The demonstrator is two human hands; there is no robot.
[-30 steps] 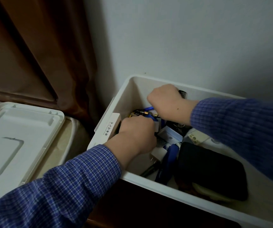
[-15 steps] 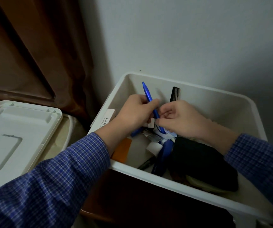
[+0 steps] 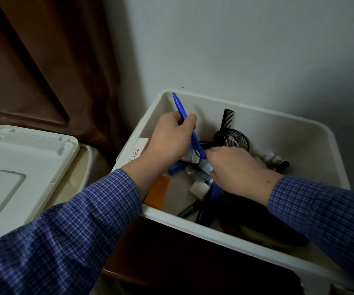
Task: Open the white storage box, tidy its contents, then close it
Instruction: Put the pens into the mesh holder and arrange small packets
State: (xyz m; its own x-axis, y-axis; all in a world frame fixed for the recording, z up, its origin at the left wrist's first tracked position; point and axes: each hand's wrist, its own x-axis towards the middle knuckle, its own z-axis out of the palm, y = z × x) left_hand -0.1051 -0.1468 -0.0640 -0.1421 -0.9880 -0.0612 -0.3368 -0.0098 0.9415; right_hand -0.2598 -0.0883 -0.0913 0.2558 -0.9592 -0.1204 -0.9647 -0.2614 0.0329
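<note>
Both hands are inside the open white storage box (image 3: 267, 122). Left hand (image 3: 171, 139): fingers (image 3: 189, 121) and thumb curled round a blue pen (image 3: 182, 109), gripping it mid-shaft, pen tilted, top end poking up near the box's far-left corner, lower end down by the right hand. Right hand (image 3: 233, 167): knuckles up, fingers bent down into the clutter; fingertips hidden, cannot tell if it holds anything. Just behind it a black mesh cup (image 3: 232, 140), with a black comb (image 3: 227, 119) standing upright against the back wall. Below the hands: orange card (image 3: 158, 192), white plug (image 3: 198, 188), blue object (image 3: 209, 203), black pouch (image 3: 254, 218) at near right. Lid (image 3: 18, 167) is off, lying flat to the left of the box, well apart. Brown curtain (image 3: 44, 60) behind the lid
</note>
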